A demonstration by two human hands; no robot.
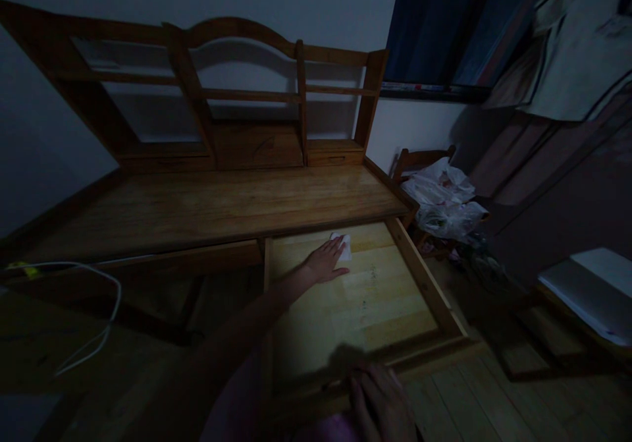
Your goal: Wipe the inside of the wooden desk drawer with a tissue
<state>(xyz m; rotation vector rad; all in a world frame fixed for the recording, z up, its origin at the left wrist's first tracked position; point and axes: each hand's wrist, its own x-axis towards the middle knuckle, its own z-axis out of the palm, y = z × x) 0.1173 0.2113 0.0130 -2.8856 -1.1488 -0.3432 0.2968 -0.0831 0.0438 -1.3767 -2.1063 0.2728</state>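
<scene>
A wooden drawer [316, 323] is pulled out from the desk, its pale bottom bare apart from a few small dark marks. Inside it, toward the back, my left hand [326, 262] presses a white tissue or folded cloth [346, 249] against the drawer bottom. The fingers lie over the cloth with the thumb out to the right. My right hand [382, 402] is at the drawer's front edge, fingers curled over the front panel. Dim light blurs the detail of that grip.
Behind the drawer stretches the wooden desktop [237, 198] with a shelf hutch [257, 145]. White plastic bags [439, 192] sit on a chair at the right. A white cable [117, 290] hangs at the left. A stool with a pale flat item [592, 290] stands far right.
</scene>
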